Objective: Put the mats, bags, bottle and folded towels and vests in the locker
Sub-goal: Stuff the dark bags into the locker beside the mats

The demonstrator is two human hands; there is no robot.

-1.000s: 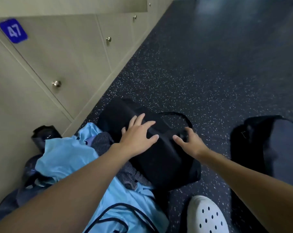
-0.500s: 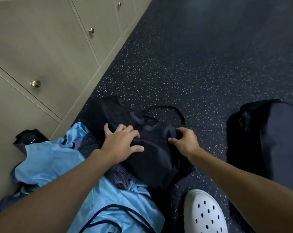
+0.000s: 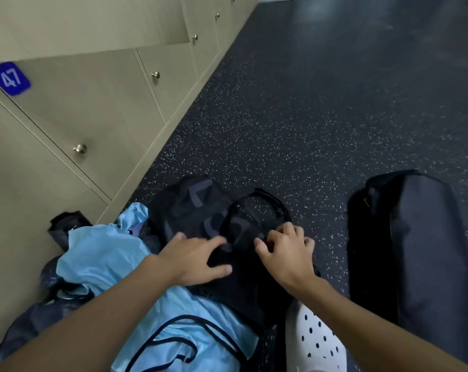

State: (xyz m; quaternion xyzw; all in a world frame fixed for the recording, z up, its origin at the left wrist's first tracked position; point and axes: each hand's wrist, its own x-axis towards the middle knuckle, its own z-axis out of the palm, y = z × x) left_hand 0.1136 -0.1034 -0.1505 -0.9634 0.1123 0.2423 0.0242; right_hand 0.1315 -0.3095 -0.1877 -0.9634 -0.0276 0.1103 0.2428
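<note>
Head view: handling the black bag (image 3: 195, 208).
My left hand (image 3: 198, 260) is pressing flat; my right hand (image 3: 286, 256) is pinching it.

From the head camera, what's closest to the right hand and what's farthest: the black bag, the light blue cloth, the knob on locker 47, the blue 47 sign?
1. black bag: under the right hand, which pinches it.
2. light blue cloth: left, beside the bag.
3. knob: higher, on the left door.
4. 47 sign: farthest, upper left.
</note>
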